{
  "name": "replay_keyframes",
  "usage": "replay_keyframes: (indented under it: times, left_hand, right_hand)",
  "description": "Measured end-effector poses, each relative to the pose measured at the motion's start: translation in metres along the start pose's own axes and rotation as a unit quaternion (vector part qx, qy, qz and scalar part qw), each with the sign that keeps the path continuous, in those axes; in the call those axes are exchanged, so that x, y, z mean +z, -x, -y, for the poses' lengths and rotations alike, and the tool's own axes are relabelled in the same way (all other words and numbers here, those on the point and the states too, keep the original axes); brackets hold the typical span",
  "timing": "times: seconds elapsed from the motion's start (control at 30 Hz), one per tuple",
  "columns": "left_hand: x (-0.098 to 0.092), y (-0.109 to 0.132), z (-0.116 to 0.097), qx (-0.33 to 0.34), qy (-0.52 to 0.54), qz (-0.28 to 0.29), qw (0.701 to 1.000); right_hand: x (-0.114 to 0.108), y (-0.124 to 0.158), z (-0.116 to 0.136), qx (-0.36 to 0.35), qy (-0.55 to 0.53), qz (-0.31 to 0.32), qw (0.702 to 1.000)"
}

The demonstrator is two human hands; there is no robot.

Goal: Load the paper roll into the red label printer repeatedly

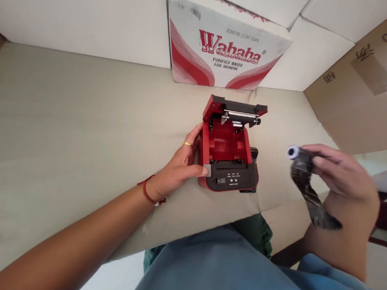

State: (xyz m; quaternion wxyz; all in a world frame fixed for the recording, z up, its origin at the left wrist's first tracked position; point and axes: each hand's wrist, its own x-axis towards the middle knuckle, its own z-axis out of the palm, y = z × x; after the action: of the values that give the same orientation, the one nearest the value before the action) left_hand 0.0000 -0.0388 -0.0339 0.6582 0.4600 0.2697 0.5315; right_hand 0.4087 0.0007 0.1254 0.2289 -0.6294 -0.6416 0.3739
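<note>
A red and black label printer (231, 175) stands on the cloth-covered table with its lid (240, 105) raised. Inside, the red bay looks bare, and a metal-trimmed roller shows under the lid. My left hand (184, 161) is wrapped round the printer's left side, thumb on its front corner and the other fingers partly hidden behind. Off to the right, apart from the printer, my right hand (341, 167) grips a roll of black printer ribbon (301, 176) with a pale core end. A loose length of the ribbon dangles below that hand, slightly blurred.
Behind the printer stands a white and red water carton (229, 48), beside large white boxes (97, 27). A brown cardboard box (359, 83) bounds the right side. Something black (254, 153) lies close against the printer's right side. The beige tabletop (78, 127) stretches left.
</note>
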Motion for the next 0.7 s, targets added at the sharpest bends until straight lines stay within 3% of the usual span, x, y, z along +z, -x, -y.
replay_keyframes:
  times: [0.13, 0.3, 0.37, 0.5, 0.57, 0.63, 0.7]
  left_hand:
    - [0.001, 0.000, 0.000, 0.002, 0.001, -0.006, 1.000]
    - [0.003, 0.000, -0.004, -0.001, 0.009, -0.009, 1.000]
    - [0.003, 0.000, -0.004, 0.003, 0.005, -0.011, 1.000]
    - [0.002, 0.001, -0.002, 0.005, 0.000, -0.006, 1.000]
    - [0.001, 0.001, 0.000, 0.004, 0.001, -0.005, 1.000]
    - [0.000, 0.001, 0.000, -0.001, 0.008, -0.008, 1.000]
    - [0.001, 0.000, 0.000, -0.003, 0.015, -0.011, 1.000]
  right_hand:
    - [0.020, -0.029, -0.035, 0.014, 0.146, 0.057, 0.987]
    - [0.054, -0.042, -0.038, -0.085, 0.190, -0.063, 0.976]
    - [0.068, -0.044, -0.030, -0.125, 0.169, -0.066, 0.975]
    - [0.105, -0.054, -0.010, -0.162, 0.173, 0.068, 0.969]
    - [0.117, -0.056, -0.001, -0.162, 0.201, 0.105, 0.960]
    - [0.113, -0.053, 0.007, -0.157, 0.212, 0.134, 0.955]
    - [0.086, -0.042, 0.012, -0.145, 0.197, 0.174, 0.954]
